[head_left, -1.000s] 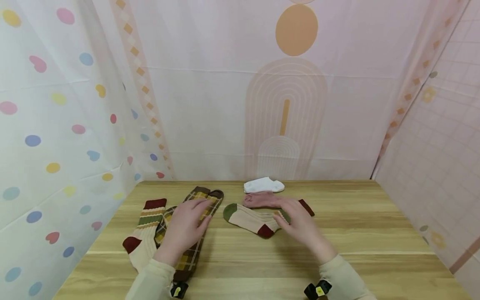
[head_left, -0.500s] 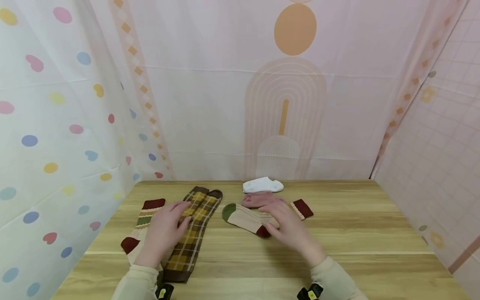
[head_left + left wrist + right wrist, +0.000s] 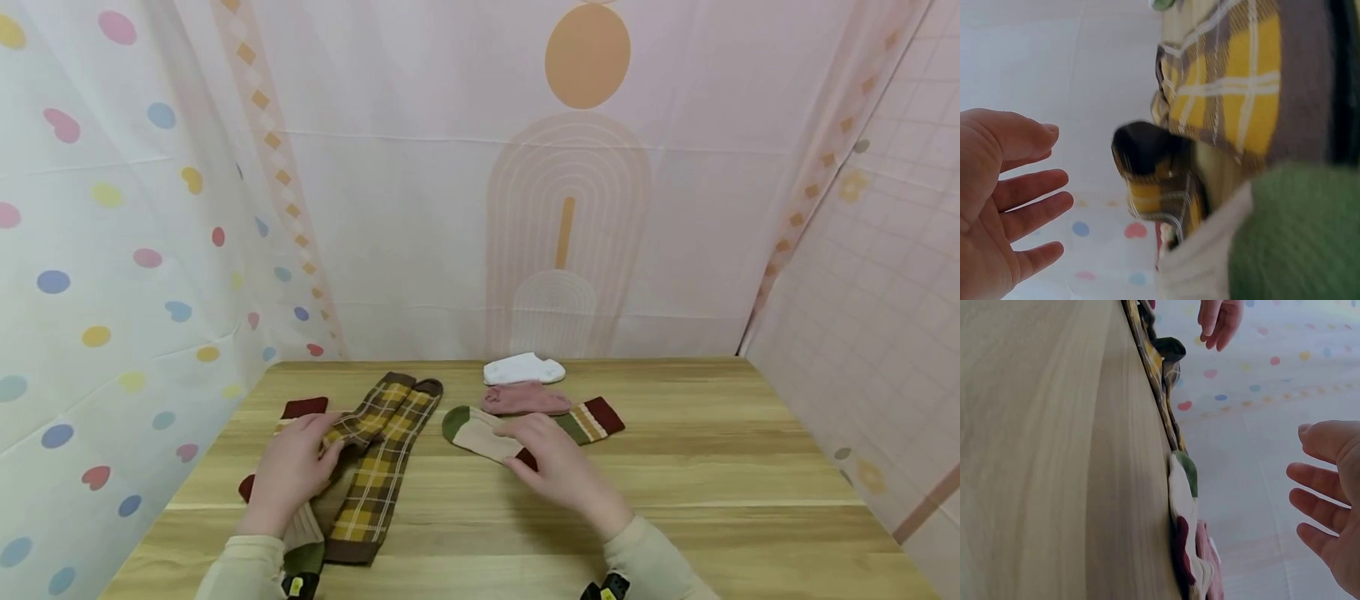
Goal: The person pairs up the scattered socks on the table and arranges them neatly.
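Observation:
My left hand (image 3: 292, 467) hovers over a cream sock (image 3: 303, 533) with a maroon cuff and green toe, hiding much of it. Right beside that lie brown and yellow plaid socks (image 3: 382, 475). In the left wrist view the fingers are loosely bent and hold nothing, apart from the plaid fabric (image 3: 1229, 87). Above a second cream sock (image 3: 480, 437), with green toe and maroon heel and cuff, is my right hand (image 3: 558, 467). The right wrist view has this hand (image 3: 1335, 494) relaxed, with a gap between it and the sock (image 3: 1182, 487).
Behind the right-hand cream sock lie a pink sock (image 3: 525, 398) and a white ankle sock (image 3: 525, 369), near the back edge of the wooden table (image 3: 712, 467). Patterned curtains (image 3: 405, 208) enclose the table at the back and both sides.
Both hands have drifted left and slightly toward the person, uncovering more of the plaid socks and the right-hand sock's striped cuff. The socks appear to stay in place.

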Motion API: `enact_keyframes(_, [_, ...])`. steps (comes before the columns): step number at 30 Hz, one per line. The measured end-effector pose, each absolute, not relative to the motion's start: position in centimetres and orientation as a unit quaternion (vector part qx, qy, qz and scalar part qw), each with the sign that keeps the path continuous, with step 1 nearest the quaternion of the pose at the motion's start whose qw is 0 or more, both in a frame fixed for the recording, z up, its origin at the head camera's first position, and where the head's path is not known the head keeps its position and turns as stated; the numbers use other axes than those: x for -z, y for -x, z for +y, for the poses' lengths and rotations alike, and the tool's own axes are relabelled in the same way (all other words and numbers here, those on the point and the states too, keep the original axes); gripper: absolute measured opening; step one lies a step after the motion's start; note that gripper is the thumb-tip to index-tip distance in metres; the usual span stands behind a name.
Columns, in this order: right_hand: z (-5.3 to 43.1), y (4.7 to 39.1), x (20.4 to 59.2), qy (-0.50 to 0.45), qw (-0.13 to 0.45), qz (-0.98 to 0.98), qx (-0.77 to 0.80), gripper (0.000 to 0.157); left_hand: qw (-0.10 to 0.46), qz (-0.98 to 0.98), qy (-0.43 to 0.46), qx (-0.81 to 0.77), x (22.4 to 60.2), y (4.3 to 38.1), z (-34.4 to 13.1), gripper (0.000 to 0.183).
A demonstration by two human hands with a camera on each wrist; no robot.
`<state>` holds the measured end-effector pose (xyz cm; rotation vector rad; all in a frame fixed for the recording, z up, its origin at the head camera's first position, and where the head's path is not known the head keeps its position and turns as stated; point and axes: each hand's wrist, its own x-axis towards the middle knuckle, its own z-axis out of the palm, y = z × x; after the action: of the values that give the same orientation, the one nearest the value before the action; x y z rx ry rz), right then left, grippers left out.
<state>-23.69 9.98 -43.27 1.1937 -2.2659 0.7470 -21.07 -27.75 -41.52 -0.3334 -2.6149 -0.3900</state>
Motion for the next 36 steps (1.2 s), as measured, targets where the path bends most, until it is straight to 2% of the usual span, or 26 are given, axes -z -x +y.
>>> enact_keyframes(12, [8.8,23.5,43.5,-0.436,0.222,-0.830,-0.266,0.034,0.149,-0.974,0.074,0.151,42.4,21.1,-30.9,0.049])
enact_keyframes(23, [8.2,23.5,44.2,-0.440,0.215,-0.829,-0.269,0.036,0.097,-0.984,0.048,0.142,43.3,21.2,-33.3,0.043])
enact_keyframes(30, [8.0,23.2,44.0,-0.425,0.180,-0.845,-0.270,0.036,0.044,-0.988,0.021,0.144,43.5,21.2,-34.5,0.048])
enact_keyframes(36, [7.8,23.4,44.0,-0.417,0.163,-0.852,-0.271,0.036,-0.008,-0.984,0.011,0.177,43.7,21.3,-35.0,0.046])
